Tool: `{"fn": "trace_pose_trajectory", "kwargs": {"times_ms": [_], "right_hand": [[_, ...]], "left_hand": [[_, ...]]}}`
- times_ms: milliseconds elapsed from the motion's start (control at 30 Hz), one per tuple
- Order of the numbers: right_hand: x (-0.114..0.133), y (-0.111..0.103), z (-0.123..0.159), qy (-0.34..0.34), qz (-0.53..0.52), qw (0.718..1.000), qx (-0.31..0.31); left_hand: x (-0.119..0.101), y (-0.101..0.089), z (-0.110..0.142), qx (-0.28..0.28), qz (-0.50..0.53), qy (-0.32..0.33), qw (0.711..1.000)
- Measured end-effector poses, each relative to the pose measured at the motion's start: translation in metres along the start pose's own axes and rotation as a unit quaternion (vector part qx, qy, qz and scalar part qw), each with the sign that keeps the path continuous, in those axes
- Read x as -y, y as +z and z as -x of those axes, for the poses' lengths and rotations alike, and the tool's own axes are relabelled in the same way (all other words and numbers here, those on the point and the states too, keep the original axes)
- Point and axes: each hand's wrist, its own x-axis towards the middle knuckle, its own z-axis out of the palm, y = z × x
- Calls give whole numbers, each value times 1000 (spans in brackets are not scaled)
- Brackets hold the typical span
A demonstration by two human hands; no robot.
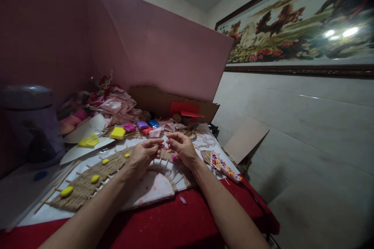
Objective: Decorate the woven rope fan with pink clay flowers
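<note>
Both hands are raised close together over a woven twine fan shape with thin sticks poking out along its edges. My left hand has its thumb and fingers pinched together. Facing it, my right hand is also pinched, its fingertips almost meeting the left ones. Whatever sits between the fingertips is too small to make out. Yellow clay pieces lie spaced along the left part of the weave. Below the right hand shows a bit of magenta clay. A pale patterned half-round piece forms the fan's inner part.
A flower-patterned glue gun with a black cord lies at the right. Behind are yellow, purple and blue clay packs, twine and a cardboard box. A purple canister stands left; red cloth covers the front.
</note>
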Motion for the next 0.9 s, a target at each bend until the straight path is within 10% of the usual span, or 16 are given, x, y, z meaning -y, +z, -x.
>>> {"fn": "trace_pose_trajectory", "kwargs": {"times_ms": [900], "right_hand": [[6, -2, -1, -23, -11, 999, -23]], "left_hand": [[5, -3, -4, -9, -46, 13, 999]]}}
